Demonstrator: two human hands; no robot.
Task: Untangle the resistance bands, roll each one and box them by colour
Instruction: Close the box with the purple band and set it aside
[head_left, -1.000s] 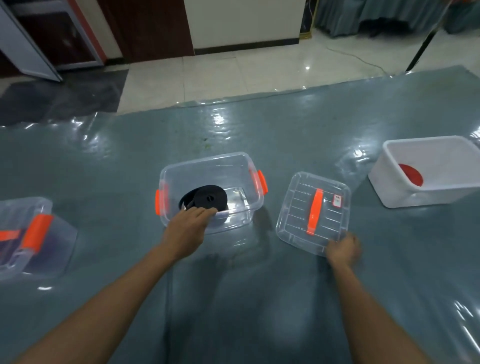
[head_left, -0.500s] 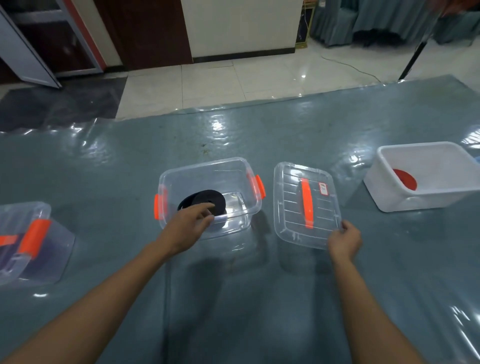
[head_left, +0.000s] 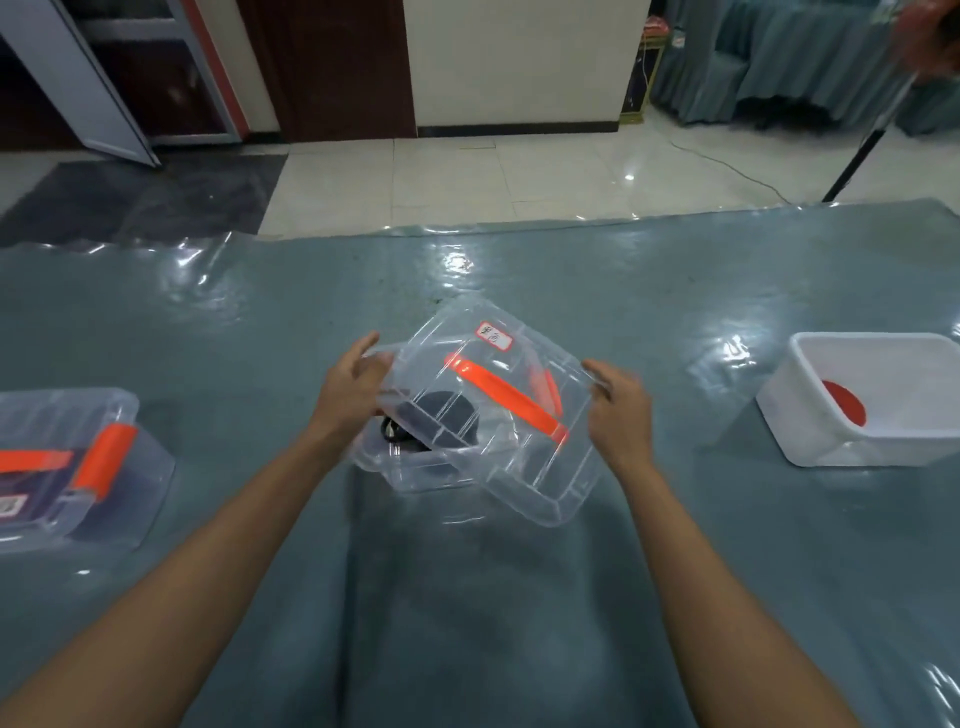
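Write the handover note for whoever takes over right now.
Left hand and right hand both grip the clear lid, tilted over the open clear box and not seated.
Black rolled band lies in that box. A red roll sits in the white tub. The far-left box is lidded.
Done: black band rolled and boxed.
Left: seat this lid and latch it.

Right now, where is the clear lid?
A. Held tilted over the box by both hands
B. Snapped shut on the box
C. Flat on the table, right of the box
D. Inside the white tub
A: the left hand and right hand grip opposite edges of the lid, which hangs at a slant above the open box, not yet seated on it.
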